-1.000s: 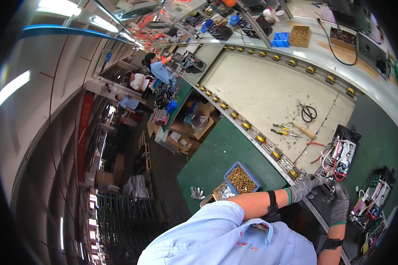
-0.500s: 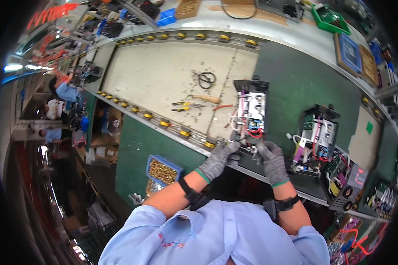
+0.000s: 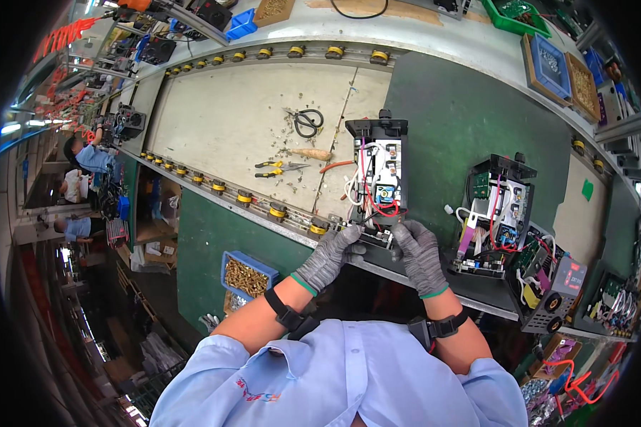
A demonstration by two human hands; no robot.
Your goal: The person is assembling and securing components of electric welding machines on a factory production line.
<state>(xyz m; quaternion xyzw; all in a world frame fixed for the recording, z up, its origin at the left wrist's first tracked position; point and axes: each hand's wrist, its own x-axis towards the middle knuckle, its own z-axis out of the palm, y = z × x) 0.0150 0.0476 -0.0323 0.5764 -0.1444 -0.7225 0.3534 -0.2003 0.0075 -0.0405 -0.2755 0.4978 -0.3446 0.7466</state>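
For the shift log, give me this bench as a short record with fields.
Left hand: grey-gloved, at the near left corner of the open unit
Right hand: grey-gloved, at its near right corner
Tools: scissors and yellow-handled pliers, left of the unit
Bin: blue, holding brass-coloured fasteners
Further right: second unit, wiring exposed

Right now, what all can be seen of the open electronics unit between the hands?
The open electronics unit is a long, box-shaped assembly, uncovered on top, with a dark panel across its far end. Inside are pale, metallic-looking parts, a small blue component, and red, white and purple wires. It lies on the green work surface, lengthwise away from the person. The left hand and right hand, in grey gloves, flank its near end and appear to touch it.
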